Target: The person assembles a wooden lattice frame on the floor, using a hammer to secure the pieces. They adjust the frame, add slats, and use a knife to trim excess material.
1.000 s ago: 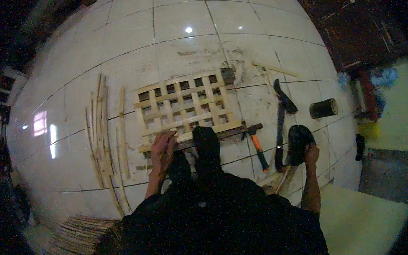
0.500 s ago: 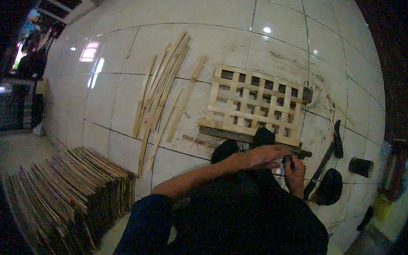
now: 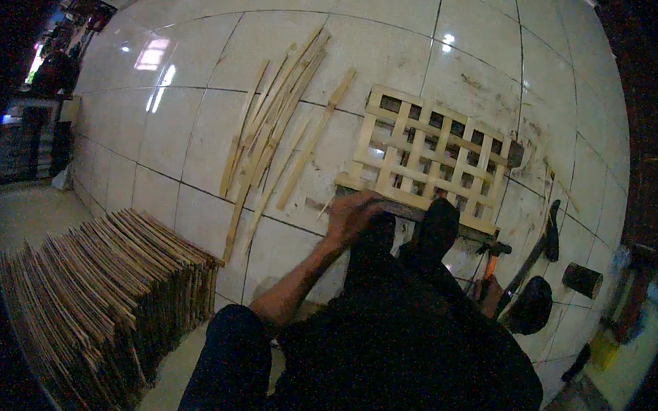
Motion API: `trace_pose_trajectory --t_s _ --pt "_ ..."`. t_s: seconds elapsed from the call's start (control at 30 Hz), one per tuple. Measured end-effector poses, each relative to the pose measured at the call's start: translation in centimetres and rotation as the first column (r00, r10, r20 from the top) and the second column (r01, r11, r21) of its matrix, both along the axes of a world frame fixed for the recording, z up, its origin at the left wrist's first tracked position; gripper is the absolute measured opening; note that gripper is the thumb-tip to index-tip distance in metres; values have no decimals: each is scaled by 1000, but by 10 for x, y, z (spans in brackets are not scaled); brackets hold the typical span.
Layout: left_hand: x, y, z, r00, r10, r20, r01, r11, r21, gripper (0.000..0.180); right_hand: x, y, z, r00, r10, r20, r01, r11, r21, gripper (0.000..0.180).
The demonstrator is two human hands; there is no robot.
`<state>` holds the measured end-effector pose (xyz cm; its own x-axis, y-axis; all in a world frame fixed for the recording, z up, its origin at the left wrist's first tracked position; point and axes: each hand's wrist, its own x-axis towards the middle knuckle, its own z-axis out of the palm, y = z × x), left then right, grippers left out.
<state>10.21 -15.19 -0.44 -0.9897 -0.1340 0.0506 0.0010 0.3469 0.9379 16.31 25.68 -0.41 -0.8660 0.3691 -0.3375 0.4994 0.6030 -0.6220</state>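
A lattice panel [image 3: 412, 152] of woven pale bamboo strips lies over a dark wooden frame on the tiled floor. My left hand [image 3: 352, 215] is at its near left corner; its fingers are blurred, and I cannot tell whether they grip the edge. Lower right of the panel, my right hand [image 3: 489, 293] is closed round the orange handle of a hammer [image 3: 491, 265], whose dark head points away from me. My dark-covered feet [image 3: 441, 219] rest against the panel's near edge.
Loose bamboo strips [image 3: 273, 129] lie left of the panel. A large stack of thin slats [image 3: 112, 291] fills the near left. To the right are a long dark-bladed tool [image 3: 536, 251], a rounded dark object [image 3: 532, 306] and a short dark cylinder [image 3: 581, 280].
My left hand has moved left from beside my right hand to the panel's near left corner. My right hand has drawn back slightly, and the hammer's orange handle now shows. The view has shifted.
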Motion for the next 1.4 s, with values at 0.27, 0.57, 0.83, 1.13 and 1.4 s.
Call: trace_pose_trajectory --t_s 0.27,0.57,0.83,1.13,1.4 --pt "5 -41 16 898 360 252 -408 897 172 13 13 18 -31 961 -181 209 234 935 -267 29" --pt "-8 -39 -18 945 310 -101 -319 943 -90 12 6 4 13 939 -329 99 340 848 -408 30" --pt "-3 -40 -24 946 295 -136 -315 937 -153 14 -42 -102 84 928 25 -373 -97 980 -176 30" --pt "-5 -43 -30 952 258 -166 -292 929 -226 13 -113 -208 82 500 847 180 -851 520 -80 32" --pt "-4 -43 -33 950 240 -200 -280 937 -210 13 -111 -237 44 407 907 -106 -909 414 50 22"
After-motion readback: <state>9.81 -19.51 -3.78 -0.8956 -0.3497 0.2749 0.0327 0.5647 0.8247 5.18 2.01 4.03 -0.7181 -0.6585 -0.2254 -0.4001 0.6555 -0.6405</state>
